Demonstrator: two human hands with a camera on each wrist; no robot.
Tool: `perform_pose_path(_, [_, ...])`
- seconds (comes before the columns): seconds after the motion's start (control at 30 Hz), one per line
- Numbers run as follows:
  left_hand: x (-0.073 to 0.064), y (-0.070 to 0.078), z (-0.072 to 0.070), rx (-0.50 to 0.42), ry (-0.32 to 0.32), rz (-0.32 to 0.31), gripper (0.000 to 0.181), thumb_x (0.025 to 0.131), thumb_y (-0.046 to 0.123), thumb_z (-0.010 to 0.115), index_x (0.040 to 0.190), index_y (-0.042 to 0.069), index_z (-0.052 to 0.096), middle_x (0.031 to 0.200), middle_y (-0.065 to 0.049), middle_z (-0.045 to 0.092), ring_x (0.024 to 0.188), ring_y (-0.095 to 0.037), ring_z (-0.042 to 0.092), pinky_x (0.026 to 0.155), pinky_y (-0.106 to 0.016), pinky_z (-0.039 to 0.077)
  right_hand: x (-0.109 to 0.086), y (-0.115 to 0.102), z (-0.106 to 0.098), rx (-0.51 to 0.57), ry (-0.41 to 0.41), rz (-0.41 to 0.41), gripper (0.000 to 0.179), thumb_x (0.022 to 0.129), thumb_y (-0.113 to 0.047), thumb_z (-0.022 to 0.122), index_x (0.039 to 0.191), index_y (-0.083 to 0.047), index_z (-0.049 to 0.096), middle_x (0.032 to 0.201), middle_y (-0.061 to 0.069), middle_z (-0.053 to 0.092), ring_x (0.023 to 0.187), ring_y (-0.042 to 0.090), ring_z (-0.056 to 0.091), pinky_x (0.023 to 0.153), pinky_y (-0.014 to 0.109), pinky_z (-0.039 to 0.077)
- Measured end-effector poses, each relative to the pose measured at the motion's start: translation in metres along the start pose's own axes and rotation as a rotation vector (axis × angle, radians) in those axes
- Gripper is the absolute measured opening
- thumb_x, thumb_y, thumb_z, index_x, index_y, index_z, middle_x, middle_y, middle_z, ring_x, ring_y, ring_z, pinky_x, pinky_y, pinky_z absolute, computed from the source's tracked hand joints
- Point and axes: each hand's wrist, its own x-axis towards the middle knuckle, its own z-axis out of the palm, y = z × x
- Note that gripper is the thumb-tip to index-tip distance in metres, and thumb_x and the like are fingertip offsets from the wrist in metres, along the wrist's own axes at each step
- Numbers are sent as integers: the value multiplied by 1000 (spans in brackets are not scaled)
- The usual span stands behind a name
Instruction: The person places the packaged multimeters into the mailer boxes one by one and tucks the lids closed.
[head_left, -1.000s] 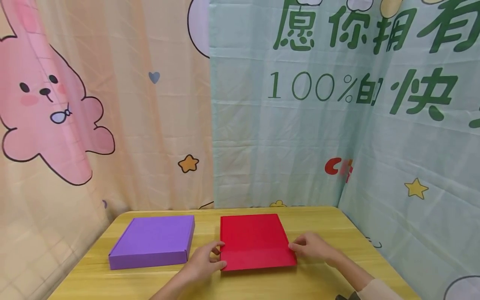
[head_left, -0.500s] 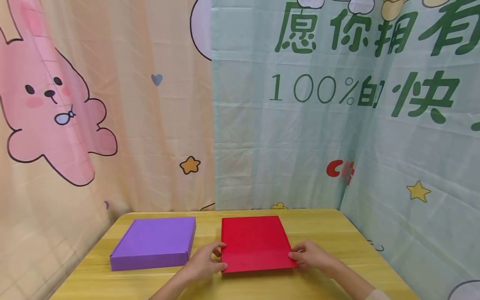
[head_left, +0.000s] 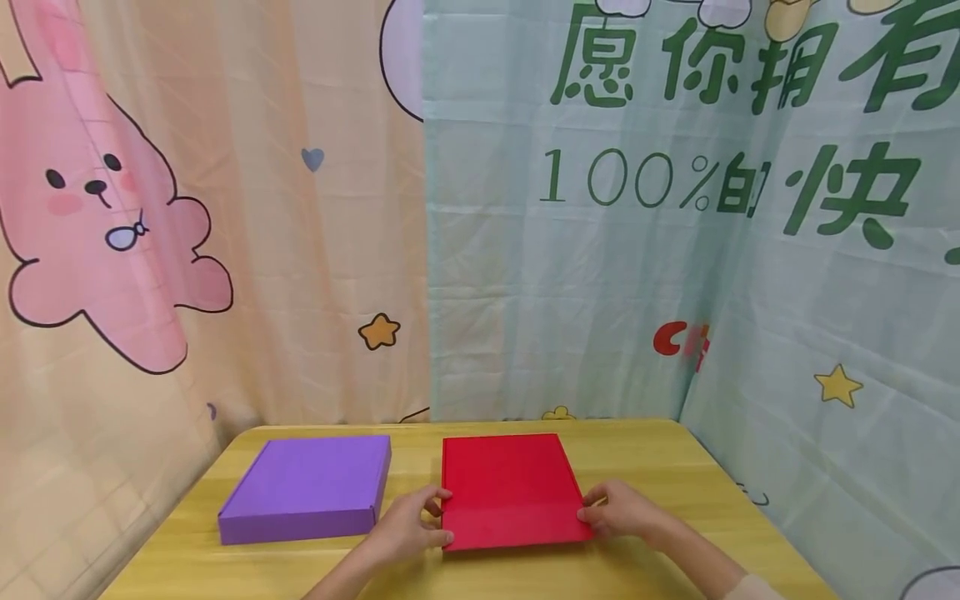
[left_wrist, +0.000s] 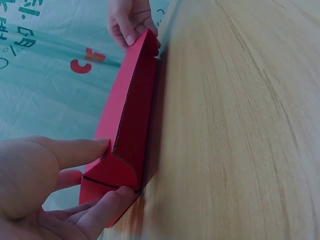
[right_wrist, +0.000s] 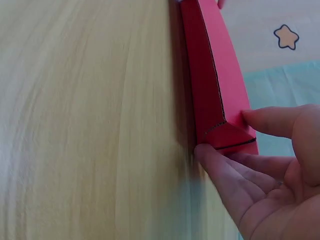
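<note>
A flat red cardboard box [head_left: 510, 483] lies on the wooden table, its lid down over the top. My left hand [head_left: 408, 525] grips its front left corner, thumb on the lid and fingers at the side and corner. At the front right corner my right hand [head_left: 624, 510] pinches the box between thumb and fingers. In the left wrist view the front flap [left_wrist: 142, 90] stands out from the lid's edge, with a curved corner tab [left_wrist: 117, 170] beside my thumb. The right wrist view shows the matching tab [right_wrist: 227, 135] between my thumb and fingertips.
A shut purple cardboard box [head_left: 318, 477] lies to the left of the red one. The wooden table [head_left: 630, 454] has rounded far corners. Printed curtains [head_left: 555, 292] hang close behind and along both sides.
My right hand has slid slightly toward me, from the lid's right edge to its front corner. The left hand keeps its place on the box. The head view has shifted slightly.
</note>
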Motion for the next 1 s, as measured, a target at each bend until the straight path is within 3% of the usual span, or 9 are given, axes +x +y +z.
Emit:
perform_pose_path(0.23, [-1,-1,-1,5,3,-23,59,82,7,88,133,2,58,102,-11,60,84,-24,71,73,-37,58,2,-1,-3,-147,-38,-69,44,92,-16,78,121,14,66,101,6,71,91,22,65,75,36,57])
perform_pose_path(0.4, [3,-5,-1,-43,-5,-59,88,81,3,88,152,-7,39,115,-22,64,99,-35,72,84,-48,59,7,4,-4,-128,-71,-105,50,91,-18,80,128,12,64,113,9,71,105,25,64,89,40,54])
perform_pose_path(0.53, [5,-9,-1,-84,1,-99,99,79,1,89,153,-17,26,122,-30,65,108,-40,69,91,-49,56,11,6,-4,-102,-77,-127,49,91,-15,81,128,13,64,115,11,71,107,28,65,93,45,54])
perform_pose_path(0.77, [12,-13,-1,-123,-5,-157,82,77,-2,89,138,-27,41,124,-31,65,113,-42,66,93,-48,55,13,6,-2,-124,-42,-118,45,89,-13,82,123,11,67,108,8,73,99,25,66,87,41,56])
perform_pose_path(1.0, [16,-18,4,-69,35,-145,66,74,-2,91,126,-23,57,110,-21,73,102,-34,71,89,-47,58,16,10,0,-199,9,-142,38,86,-14,85,116,6,72,100,4,74,88,21,67,78,36,57])
